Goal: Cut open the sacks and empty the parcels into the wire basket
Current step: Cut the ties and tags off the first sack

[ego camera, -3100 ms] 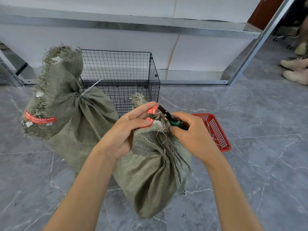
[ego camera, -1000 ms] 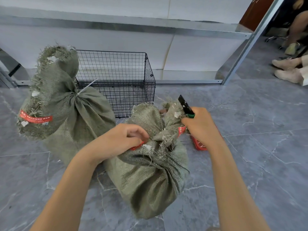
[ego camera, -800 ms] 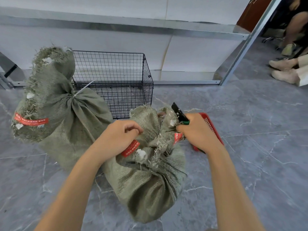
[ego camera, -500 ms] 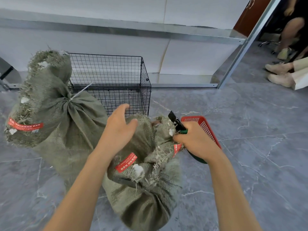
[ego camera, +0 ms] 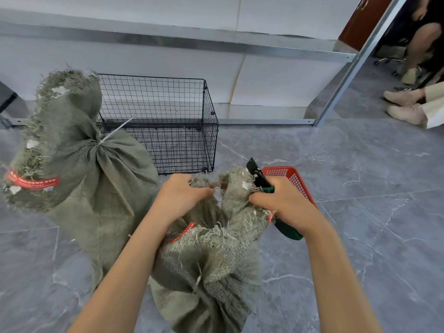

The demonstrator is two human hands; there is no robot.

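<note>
Standing upright on the floor between our forearms, the near sack (ego camera: 206,258) has its loosened mouth at the top; our left hand (ego camera: 179,199) has its fingers curled tight on the left lip, our right hand (ego camera: 283,205) pinches the right lip (cutter (ego camera: 258,175) gripped alongside); the wire basket (ego camera: 168,121) lies just beyond, slightly left, so tipping goes forward.

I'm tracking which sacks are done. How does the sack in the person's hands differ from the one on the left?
The near sack has its mouth pulled open by the left hand and right hand; the left sack is still cinched by a white tie. Nobody touches the left sack. Both are green woven sacks with red labels.
</note>
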